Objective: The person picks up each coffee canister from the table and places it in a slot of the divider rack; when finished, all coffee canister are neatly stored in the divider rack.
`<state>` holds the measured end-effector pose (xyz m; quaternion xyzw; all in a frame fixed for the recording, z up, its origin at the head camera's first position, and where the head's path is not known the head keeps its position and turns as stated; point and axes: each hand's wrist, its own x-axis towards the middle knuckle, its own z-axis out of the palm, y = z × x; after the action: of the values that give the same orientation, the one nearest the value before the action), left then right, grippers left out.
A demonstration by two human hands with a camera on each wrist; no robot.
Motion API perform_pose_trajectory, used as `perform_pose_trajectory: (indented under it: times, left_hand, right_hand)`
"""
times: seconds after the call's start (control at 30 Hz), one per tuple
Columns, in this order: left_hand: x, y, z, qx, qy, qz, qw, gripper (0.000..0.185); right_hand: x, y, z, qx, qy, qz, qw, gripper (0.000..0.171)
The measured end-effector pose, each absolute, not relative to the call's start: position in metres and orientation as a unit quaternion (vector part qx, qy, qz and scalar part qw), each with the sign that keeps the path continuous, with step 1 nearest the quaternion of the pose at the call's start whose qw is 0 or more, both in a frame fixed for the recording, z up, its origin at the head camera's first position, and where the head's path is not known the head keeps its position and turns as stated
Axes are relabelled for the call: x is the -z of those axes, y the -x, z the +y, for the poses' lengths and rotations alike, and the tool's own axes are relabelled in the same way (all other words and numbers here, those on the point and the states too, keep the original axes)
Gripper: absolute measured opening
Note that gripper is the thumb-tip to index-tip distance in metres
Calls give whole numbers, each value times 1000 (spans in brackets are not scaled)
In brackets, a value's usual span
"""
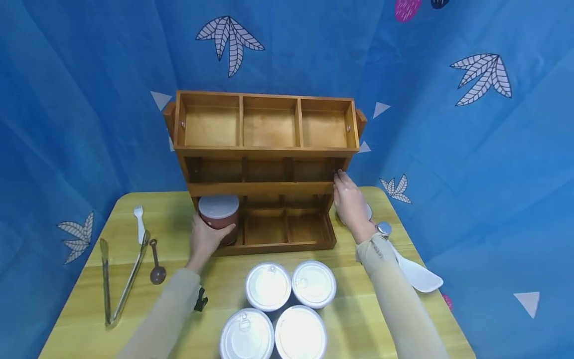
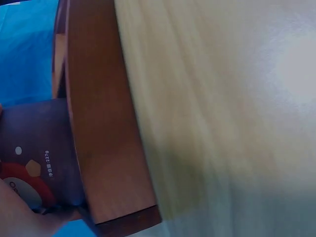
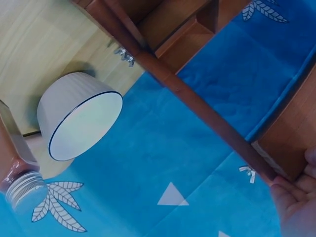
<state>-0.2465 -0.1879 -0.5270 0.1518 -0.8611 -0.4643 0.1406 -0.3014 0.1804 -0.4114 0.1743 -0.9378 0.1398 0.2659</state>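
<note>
A three-tier wooden rack [image 1: 264, 149] stands at the back of the yellow table [image 1: 179, 279]. My left hand [image 1: 205, 238] grips a dark red can [image 1: 218, 212] with a white lid, held at the rack's bottom-left compartment. In the left wrist view the can [image 2: 34, 148] sits against the rack's front board [image 2: 103, 148]. My right hand [image 1: 350, 202] rests with straight fingers against the rack's right side at the middle tier. The right wrist view shows its fingertips [image 3: 296, 207] touching the rack's edge [image 3: 197, 98].
Several white-lidded cans [image 1: 287, 309] stand at the table's front. Metal tongs [image 1: 118, 279], a white fork [image 1: 140, 222] and a brown spoon [image 1: 157, 264] lie on the left. A white cup [image 3: 79, 116], a silver-capped bottle [image 3: 22, 185] and a white paddle [image 1: 417, 274] are on the right.
</note>
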Motion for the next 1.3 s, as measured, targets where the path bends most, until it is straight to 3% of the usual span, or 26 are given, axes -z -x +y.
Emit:
perform_pose_trajectory:
  times: [0.5, 0.73, 0.9, 1.0, 1.13, 1.3]
  left_hand:
    - [543, 238, -188, 438, -152, -878, 119, 112]
    - [547, 228, -191, 418, -136, -885, 154, 108]
    - [538, 202, -199, 415, -114, -894, 126, 105]
    - [533, 172, -203, 450, -90, -881, 114, 93]
    - [539, 143, -204, 520, 27, -852, 57, 78]
    - [553, 140, -195, 540, 198, -811, -103, 90]
  right_hand:
    - [412, 302, 175, -143, -166, -945, 244, 35]
    - [414, 300, 174, -147, -166, -944, 244, 35]
    - [415, 301, 173, -154, -173, -940, 252, 35]
    - [415, 301, 174, -158, -177, -936, 259, 34]
    - [414, 300, 177, -160, -173, -935, 266, 34]
    - [413, 298, 177, -157, -167, -938, 259, 34]
